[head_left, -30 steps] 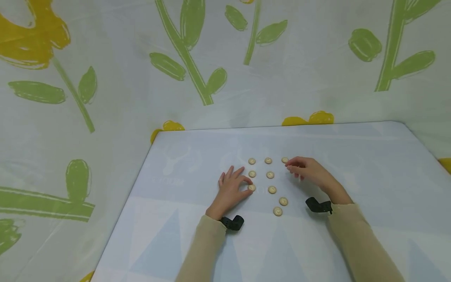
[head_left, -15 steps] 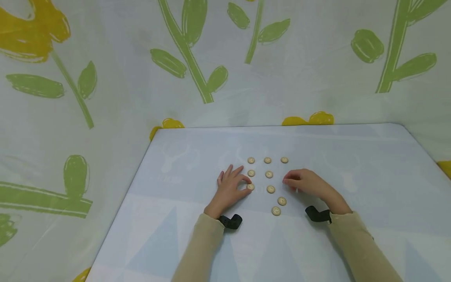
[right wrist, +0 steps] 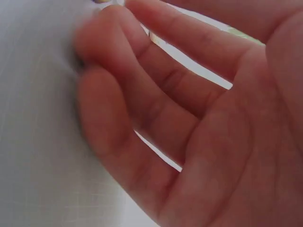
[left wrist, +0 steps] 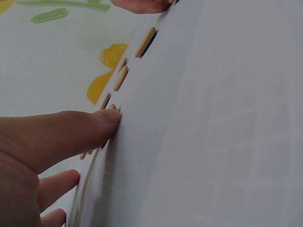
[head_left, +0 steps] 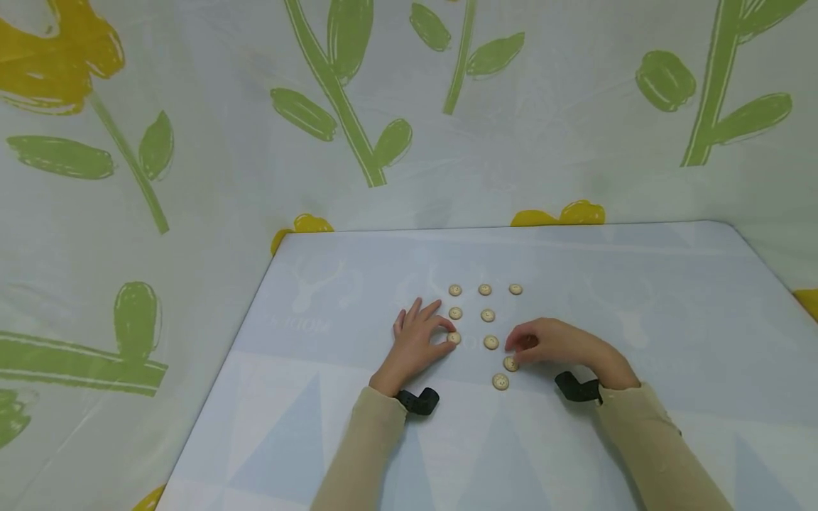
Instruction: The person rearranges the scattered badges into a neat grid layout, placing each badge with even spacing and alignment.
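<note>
Several round beige buttons lie flat on the table. My left hand pinches the near button of the left column between thumb and index finger, its other fingers spread; in the left wrist view the thumb presses near that button's edge. My right hand, fingers bent, is over a button set off to the right, its thumb overlapping the button's edge and the index fingertip just beyond it. In the right wrist view, the curled fingers are partly blurred and hide any button.
Two buttons line up beyond my left hand. A middle column has a far button, one behind a near one. A lone button sits far right, another nearest me. Floral fabric hangs behind.
My right hand has come away from the far right button and moved toward me to the offset near button. The left hand keeps its pinch and has barely moved.
</note>
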Available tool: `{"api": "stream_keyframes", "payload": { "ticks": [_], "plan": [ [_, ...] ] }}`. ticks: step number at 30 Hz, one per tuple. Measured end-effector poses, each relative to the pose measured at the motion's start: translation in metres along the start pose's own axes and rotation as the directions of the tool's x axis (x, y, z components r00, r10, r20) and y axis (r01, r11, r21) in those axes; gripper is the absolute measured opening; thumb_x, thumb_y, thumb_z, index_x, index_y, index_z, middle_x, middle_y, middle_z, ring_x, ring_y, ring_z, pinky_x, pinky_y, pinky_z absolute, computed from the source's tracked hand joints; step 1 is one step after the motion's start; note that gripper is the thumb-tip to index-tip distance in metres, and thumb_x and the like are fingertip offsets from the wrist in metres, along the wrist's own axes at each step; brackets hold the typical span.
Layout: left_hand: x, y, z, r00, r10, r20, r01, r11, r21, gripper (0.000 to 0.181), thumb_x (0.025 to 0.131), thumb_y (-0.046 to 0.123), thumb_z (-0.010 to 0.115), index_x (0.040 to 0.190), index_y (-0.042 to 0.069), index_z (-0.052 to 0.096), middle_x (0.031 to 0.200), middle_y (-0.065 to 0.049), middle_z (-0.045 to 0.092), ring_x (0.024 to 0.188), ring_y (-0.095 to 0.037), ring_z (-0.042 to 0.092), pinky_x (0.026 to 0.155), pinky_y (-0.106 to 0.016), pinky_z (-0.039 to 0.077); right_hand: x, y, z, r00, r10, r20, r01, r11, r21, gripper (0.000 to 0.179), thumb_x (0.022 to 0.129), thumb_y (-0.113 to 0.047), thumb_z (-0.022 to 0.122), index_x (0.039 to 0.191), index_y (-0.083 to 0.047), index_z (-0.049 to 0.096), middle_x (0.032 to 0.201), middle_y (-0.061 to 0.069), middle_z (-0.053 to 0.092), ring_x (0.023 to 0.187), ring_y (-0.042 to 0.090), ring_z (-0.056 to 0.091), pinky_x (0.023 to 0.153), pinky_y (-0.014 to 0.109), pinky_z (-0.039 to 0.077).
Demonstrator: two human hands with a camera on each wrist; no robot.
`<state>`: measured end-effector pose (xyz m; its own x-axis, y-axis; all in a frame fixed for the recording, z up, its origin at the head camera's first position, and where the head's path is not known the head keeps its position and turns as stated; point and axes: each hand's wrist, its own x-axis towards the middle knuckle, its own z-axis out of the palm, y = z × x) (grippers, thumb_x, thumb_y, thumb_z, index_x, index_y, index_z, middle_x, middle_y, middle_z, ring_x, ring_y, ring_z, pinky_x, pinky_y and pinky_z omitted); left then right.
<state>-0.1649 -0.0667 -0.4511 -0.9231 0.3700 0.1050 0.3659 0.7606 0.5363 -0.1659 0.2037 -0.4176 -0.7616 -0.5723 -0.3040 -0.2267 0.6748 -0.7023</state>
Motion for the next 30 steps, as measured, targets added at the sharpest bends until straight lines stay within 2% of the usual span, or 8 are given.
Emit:
{"api": "stream_keyframes", "payload": {
  "ticks": [7, 13, 16, 24, 30],
  "plan": [
    [-0.001, 0.0, -0.001, 1.0, 0.009, -0.002, -0.009, 1.0, -0.009, 0.014, 0.078, 0.034, 0.066, 0.089, 0.027, 0.061, 0.14, -0.001, 0.035, 0.134, -0.03, 0.01, 0.099, -0.054, 0.004, -0.001, -0.008, 0.006, 0.999, 0.039, 0.023, -0.037, 0.996, -0.076, 0.015, 0.076, -0.023, 0.069, 0.089, -0.024, 0.061, 0.067, -0.004, 0.051, 0.065, 0.012, 0.048, 0.059, 0.028, 0.038],
    [-0.001, 0.001, -0.001, 1.0, 0.011, -0.005, -0.011, 1.0, -0.001, 0.014, 0.078, 0.035, 0.066, 0.089, 0.028, 0.061, 0.14, -0.001, 0.035, 0.133, -0.03, 0.011, 0.098, -0.055, 0.005, 0.0, -0.009, 0.008, 0.999, -0.02, 0.038, 0.023, 0.995, -0.098, 0.013, 0.078, -0.017, 0.067, 0.087, -0.022, 0.059, 0.064, -0.006, 0.048, 0.06, 0.01, 0.046, 0.056, 0.025, 0.038],
    [0.0, 0.001, -0.001, 1.0, 0.009, -0.006, -0.009, 1.0, -0.002, 0.014, 0.078, 0.035, 0.066, 0.09, 0.028, 0.061, 0.14, 0.0, 0.035, 0.133, -0.03, 0.011, 0.099, -0.055, 0.005, 0.0, -0.01, 0.008, 0.999, -0.032, 0.03, 0.035, 0.993, -0.109, 0.012, 0.078, -0.016, 0.067, 0.085, -0.021, 0.059, 0.064, -0.006, 0.047, 0.06, 0.01, 0.045, 0.056, 0.025, 0.037],
    [-0.001, 0.001, -0.002, 1.0, 0.003, 0.003, -0.003, 1.0, 0.01, 0.014, 0.078, 0.035, 0.066, 0.089, 0.028, 0.061, 0.14, -0.001, 0.035, 0.133, -0.03, 0.011, 0.099, -0.055, 0.005, 0.002, -0.013, 0.011, 1.0, 0.007, -0.009, -0.008, 0.995, -0.096, 0.012, 0.076, -0.017, 0.069, 0.08, -0.019, 0.057, 0.069, -0.004, 0.049, 0.068, 0.013, 0.046, 0.06, 0.029, 0.038],
    [-0.001, 0.0, -0.002, 1.0, 0.004, 0.002, -0.004, 1.0, 0.0, 0.015, 0.077, 0.035, 0.066, 0.089, 0.028, 0.061, 0.14, -0.001, 0.035, 0.133, -0.031, 0.011, 0.099, -0.055, 0.004, 0.001, -0.015, 0.011, 1.0, 0.017, -0.021, -0.019, 0.994, -0.106, 0.013, 0.076, -0.017, 0.069, 0.078, -0.019, 0.056, 0.068, -0.005, 0.051, 0.066, 0.011, 0.047, 0.06, 0.027, 0.039]
  ]
}}
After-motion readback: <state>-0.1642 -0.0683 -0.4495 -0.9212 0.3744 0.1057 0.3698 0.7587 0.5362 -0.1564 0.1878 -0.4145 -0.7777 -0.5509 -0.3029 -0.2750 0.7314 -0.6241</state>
